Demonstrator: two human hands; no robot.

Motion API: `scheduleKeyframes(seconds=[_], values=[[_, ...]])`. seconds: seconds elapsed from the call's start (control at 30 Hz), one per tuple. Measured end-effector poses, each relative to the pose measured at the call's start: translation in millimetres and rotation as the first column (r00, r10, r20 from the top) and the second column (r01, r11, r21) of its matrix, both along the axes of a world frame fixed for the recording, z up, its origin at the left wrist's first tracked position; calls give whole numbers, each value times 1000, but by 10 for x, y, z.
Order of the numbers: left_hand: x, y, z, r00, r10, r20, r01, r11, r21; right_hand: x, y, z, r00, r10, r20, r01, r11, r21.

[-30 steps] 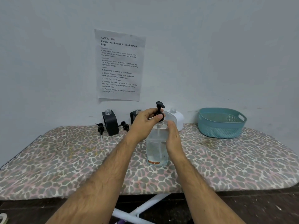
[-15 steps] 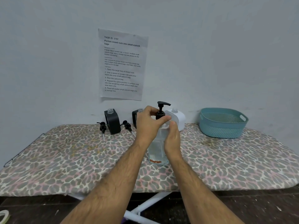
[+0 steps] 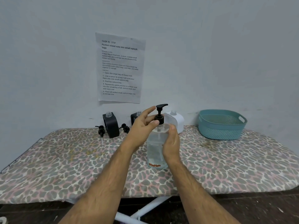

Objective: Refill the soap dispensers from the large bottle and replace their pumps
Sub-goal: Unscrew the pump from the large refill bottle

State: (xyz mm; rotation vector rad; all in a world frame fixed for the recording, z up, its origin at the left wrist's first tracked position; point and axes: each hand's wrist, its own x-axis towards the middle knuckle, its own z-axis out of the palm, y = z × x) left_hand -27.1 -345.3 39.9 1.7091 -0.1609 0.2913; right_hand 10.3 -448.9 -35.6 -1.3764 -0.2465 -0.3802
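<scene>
The large clear bottle (image 3: 155, 147) stands upright in the middle of the leopard-print board (image 3: 64, 167). My right hand (image 3: 172, 143) wraps its right side. My left hand (image 3: 142, 126) pinches the collar of its black pump (image 3: 159, 113) with thumb and fingers. Behind, along the wall, stand a black dispenser (image 3: 111, 125) with an open neck, a second black dispenser (image 3: 135, 118) partly hidden by my left hand, and a white dispenser (image 3: 177, 120). Two loose black pumps (image 3: 101, 130) (image 3: 125, 128) lie beside the first black dispenser.
A teal plastic basket (image 3: 221, 125) sits at the back right of the board. A printed sheet (image 3: 120, 68) is taped to the wall. The board's front edge drops to a dark floor with white legs (image 3: 145, 210) below.
The pump's spout has turned from facing forward to pointing right while my left hand works its collar. My right hand has stayed on the bottle.
</scene>
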Motion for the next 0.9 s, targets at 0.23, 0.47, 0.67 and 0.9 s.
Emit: scheduleKeyframes(seconds=[0.23, 0.47, 0.67, 0.9], values=[[122, -134, 59, 989, 128, 74, -132, 990, 55, -36, -20, 28, 1000, -9, 21, 10, 999, -46], [38, -64, 62, 1000, -22, -9, 22, 999, 45, -19, -14, 12, 1000, -7, 8, 7, 1000, -1], [-25, 54, 6, 999, 46, -8, -46, 999, -16, 11, 1, -33, 999, -35, -6, 34, 999, -9], [49, -72, 50, 989, 141, 47, -140, 990, -16, -1, -8, -4, 999, -31, 14, 31, 999, -21]])
